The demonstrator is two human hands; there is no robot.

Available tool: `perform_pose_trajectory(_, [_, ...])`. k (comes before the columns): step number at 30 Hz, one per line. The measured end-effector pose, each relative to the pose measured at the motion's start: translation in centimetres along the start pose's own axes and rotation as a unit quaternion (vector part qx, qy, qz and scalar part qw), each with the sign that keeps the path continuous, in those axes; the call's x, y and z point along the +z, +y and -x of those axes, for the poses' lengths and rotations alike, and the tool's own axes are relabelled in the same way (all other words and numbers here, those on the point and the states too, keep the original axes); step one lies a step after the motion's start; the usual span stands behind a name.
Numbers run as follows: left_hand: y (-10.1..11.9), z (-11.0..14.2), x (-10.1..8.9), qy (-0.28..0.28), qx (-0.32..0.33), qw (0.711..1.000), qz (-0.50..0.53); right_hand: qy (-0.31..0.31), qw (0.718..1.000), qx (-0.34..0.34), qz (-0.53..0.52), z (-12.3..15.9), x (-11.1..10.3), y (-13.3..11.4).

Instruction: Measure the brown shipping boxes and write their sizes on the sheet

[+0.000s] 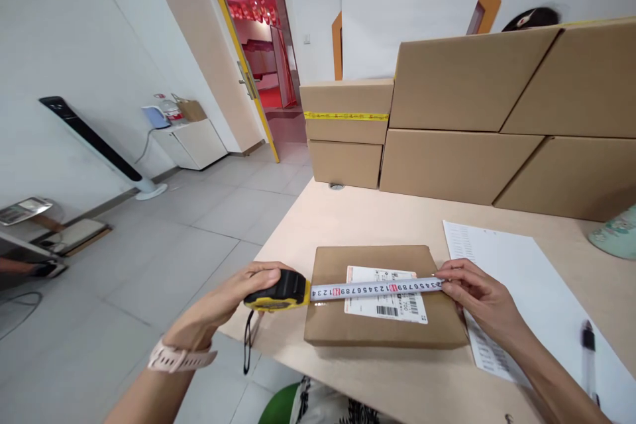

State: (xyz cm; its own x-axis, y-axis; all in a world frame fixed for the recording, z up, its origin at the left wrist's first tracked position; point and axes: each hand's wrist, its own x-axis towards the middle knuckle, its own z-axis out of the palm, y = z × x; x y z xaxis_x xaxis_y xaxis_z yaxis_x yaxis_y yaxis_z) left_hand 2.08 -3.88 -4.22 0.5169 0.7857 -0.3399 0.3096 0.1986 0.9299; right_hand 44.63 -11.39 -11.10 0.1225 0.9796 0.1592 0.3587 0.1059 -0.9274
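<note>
A closed cardboard box [328, 328] lies flat on the table, a white shipping label [386, 313] stuck on its top. My left hand [248, 285] is wrapped round a black and yellow tape measure [278, 288] at the box's left edge, a black wrist strap dangling from it. The white blade is pulled out across the box top, over the label. At the right edge, my right hand [474, 295] pinches the blade's end between thumb and fingers. Part of the box's right side is hidden behind that hand.
Printed paper sheets [521, 285] lie right of the box, with a pen [589, 358] on them. Stacked cardboard boxes [462, 162] line the table's back. A pale green patterned object [616, 232] stands at the right edge. Part of a person's head [534, 18] shows behind the stack.
</note>
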Motion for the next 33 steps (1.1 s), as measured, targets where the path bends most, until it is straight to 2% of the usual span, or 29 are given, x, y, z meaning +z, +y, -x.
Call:
perform_pose_trajectory(5, [1.3, -1.0, -0.9, 0.022, 0.021, 0.999, -0.023, 0.046, 0.997, -0.038, 0.044, 0.5, 0.6, 0.5])
perform_pose_trajectory(9, [1.1, -2.2, -1.0, 0.042, 0.022, 0.999, -0.009, 0.071, 0.995, -0.017, 0.063, 0.6, 0.9, 0.9])
perform_pose_trajectory(13, [0.0, -2.1, -0.5, 0.061, 0.023, 0.998, 0.001, 0.088, 0.993, 0.019, 0.071, 0.8, 1.0, 1.8])
perform_pose_trajectory(20, [0.0, -0.4, 0.5, 0.052, 0.029, 0.998, -0.004, 0.092, 0.993, 0.057, 0.047, 1.0, 1.0, 2.0])
perform_pose_trajectory(25, [-0.1, -0.2, 0.8, 0.069, 0.037, 0.997, -0.002, 0.096, 0.993, 0.057, 0.041, 0.9, 1.2, 1.7])
perform_pose_trajectory(28, [-0.1, -0.2, 0.9, 0.070, 0.035, 0.997, -0.002, 0.094, 0.992, 0.081, 0.030, 0.8, 0.9, 1.7])
perform_pose_trajectory(33, [-0.2, -0.3, 0.8, 0.064, 0.035, 0.997, -0.002, 0.052, 0.990, 0.128, -0.013, 0.5, 0.1, 1.7])
